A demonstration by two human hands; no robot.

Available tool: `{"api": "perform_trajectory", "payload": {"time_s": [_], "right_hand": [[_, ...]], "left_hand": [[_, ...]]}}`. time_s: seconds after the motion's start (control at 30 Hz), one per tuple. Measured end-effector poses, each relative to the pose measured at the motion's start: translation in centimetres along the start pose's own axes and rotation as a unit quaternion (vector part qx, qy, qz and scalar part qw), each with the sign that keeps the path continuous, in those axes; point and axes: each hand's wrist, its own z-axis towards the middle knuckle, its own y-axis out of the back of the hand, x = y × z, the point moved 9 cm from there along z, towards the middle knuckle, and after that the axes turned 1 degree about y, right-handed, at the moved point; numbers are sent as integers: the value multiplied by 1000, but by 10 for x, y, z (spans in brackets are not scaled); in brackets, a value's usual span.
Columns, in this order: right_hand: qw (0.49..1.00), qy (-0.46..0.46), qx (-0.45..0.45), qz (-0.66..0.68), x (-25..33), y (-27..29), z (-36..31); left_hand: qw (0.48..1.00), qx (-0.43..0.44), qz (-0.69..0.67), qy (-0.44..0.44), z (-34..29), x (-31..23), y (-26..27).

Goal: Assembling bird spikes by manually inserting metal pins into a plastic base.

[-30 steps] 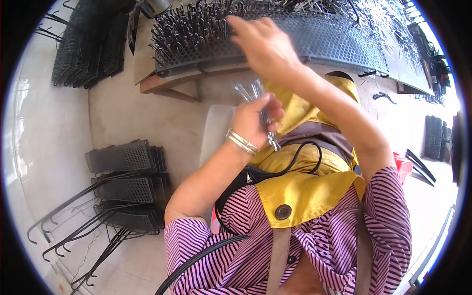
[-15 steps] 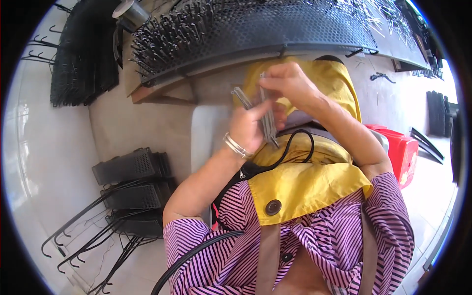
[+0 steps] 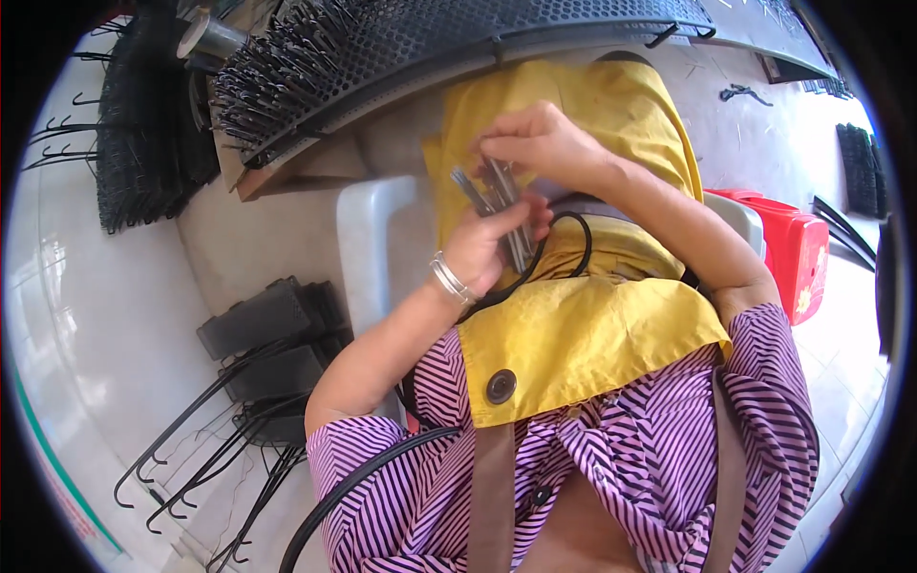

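My left hand (image 3: 482, 246) is wrapped round a small bundle of thin grey metal strips (image 3: 470, 188) above my lap. The bundle tilts, its upper ends fanned slightly apart and its lower ends showing below my thumb. My right hand (image 3: 546, 145) pinches the top end of strips in the same bundle between thumb and fingertips. How many it grips is hidden by the fingers. A yellow apron (image 3: 592, 105) covers my lap beneath both hands.
Ahead stands a bench with a black perforated metal panel (image 3: 411, 43) and heaped dark metal pieces (image 3: 277, 81). A metal spool (image 3: 212, 38) sits at its left. Black mesh racks with hooked rods (image 3: 253, 325) are stacked at left. A red stool (image 3: 795, 253) stands at right.
My right hand has come slightly down and left over the bundle's top. The strips sit closer together, lower in my left hand. The whole view has shifted a little.
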Motion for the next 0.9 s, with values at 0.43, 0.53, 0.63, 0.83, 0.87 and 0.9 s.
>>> {"api": "perform_trajectory", "payload": {"time_s": [0.43, 0.53, 0.63, 0.83, 0.87, 0.9], "right_hand": [[989, -38, 3, 146, -8, -1, -11], [990, 12, -87, 109, -9, 16, -8], [978, -49, -100, 177, -5, 12, -16], [978, -10, -172, 118, 4, 31, -4], [978, -10, -171, 116, 3, 33, -1], [983, -13, -155, 96, 2, 33, 2]], "left_hand": [[997, 77, -1, -28, 2, -21, -13], [998, -3, 45, -52, 2, -32, -9], [992, -45, 76, -93, 1, -42, -2], [992, -82, 67, -75, -2, -43, 8], [992, -92, 66, -58, -3, -42, 9], [992, -92, 64, -60, -4, -44, 9]]}}
